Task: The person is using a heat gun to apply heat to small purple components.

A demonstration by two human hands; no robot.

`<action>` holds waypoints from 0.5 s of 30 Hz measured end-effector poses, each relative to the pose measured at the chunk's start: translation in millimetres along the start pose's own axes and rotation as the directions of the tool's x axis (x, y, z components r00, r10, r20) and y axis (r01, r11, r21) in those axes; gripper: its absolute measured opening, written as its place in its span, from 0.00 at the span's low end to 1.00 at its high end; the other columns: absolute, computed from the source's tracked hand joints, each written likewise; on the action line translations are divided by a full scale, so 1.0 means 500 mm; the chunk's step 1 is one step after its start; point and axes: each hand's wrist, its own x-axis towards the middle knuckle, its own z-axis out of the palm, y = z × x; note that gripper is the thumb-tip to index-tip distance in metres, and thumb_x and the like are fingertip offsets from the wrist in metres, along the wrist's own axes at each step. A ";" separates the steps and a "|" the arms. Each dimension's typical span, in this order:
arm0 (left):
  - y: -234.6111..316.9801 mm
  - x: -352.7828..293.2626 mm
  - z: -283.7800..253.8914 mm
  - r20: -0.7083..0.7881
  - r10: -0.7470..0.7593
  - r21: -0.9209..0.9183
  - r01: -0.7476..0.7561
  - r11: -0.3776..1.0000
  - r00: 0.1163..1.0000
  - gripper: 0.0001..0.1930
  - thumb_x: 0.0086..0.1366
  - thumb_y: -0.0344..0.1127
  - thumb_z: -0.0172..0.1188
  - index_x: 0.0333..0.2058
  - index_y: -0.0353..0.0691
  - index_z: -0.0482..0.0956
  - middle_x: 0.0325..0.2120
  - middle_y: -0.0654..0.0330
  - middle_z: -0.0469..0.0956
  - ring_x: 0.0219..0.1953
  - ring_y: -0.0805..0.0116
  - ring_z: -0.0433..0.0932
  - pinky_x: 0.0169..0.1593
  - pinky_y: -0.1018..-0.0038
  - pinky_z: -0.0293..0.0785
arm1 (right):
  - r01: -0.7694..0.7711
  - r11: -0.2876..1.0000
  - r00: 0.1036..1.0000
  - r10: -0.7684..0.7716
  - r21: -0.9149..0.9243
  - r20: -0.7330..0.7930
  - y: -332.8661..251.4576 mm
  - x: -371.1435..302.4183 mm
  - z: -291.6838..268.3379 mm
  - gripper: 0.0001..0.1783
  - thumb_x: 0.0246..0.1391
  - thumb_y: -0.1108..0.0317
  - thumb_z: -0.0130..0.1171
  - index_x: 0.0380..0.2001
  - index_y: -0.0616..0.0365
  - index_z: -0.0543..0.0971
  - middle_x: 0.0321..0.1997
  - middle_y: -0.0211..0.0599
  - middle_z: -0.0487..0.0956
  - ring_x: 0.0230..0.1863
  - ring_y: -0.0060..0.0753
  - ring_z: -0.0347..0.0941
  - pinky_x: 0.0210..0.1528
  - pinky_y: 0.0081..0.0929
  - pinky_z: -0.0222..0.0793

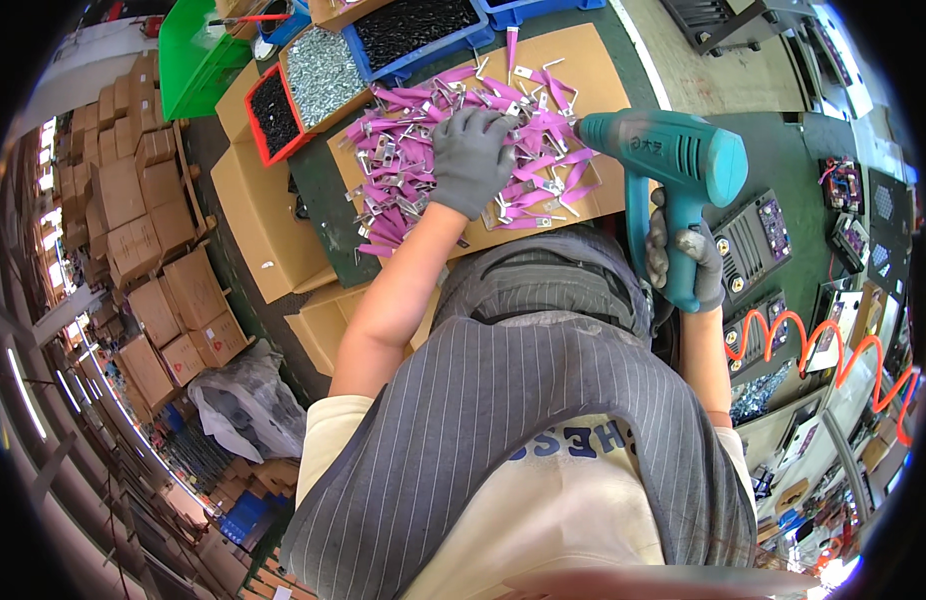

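Note:
My left hand [471,160], in a grey glove, rests palm down on a heap of purple-sleeved metal strips [403,180] with bare, bent silver ends. Its fingers are stretched out a little apart; whatever lies under the palm is hidden. The heap is spread over a flat piece of cardboard [595,70]. In my right hand [705,262], gloved too, is a teal cordless power driver [673,150], gripped by its handle with the nose pointing left toward the strips. Right of the driver, a black finned unit with a circuit board [755,243] lies on the green bench.
Beyond the strips stand a red bin of black screws [273,112], a box of silver screws [325,75] and a blue bin of black screws [415,38]. An orange coiled air hose [828,335] crosses the right side. Stacked cartons [133,210] rise at far left.

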 end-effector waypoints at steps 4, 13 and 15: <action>-0.004 -0.003 0.013 0.013 -0.028 0.001 0.028 1.000 1.000 0.25 0.57 0.45 0.58 0.54 0.52 0.71 0.52 0.60 0.71 0.58 0.55 0.64 0.61 0.55 0.55 | 0.043 0.997 0.999 -0.045 0.064 0.028 -0.007 0.011 0.006 0.38 0.41 0.61 0.63 0.54 0.66 0.62 0.28 0.37 0.70 0.18 0.27 0.69 0.14 0.21 0.68; 0.036 -0.016 0.046 0.159 0.016 0.021 -0.019 1.000 0.987 0.30 0.60 0.48 0.56 0.59 0.47 0.65 0.54 0.57 0.70 0.60 0.55 0.63 0.63 0.55 0.53 | 0.065 0.993 0.992 -0.075 0.097 0.105 -0.016 0.062 0.004 0.38 0.43 0.60 0.62 0.55 0.65 0.61 0.29 0.36 0.69 0.19 0.26 0.68 0.15 0.20 0.67; 0.035 -0.024 0.043 0.165 0.072 0.004 -0.074 0.997 0.984 0.29 0.59 0.47 0.57 0.59 0.48 0.66 0.54 0.58 0.70 0.59 0.55 0.64 0.63 0.56 0.53 | 0.066 0.995 0.992 -0.074 0.074 0.102 -0.015 0.076 0.008 0.38 0.43 0.60 0.62 0.56 0.65 0.61 0.29 0.36 0.69 0.18 0.25 0.67 0.15 0.20 0.67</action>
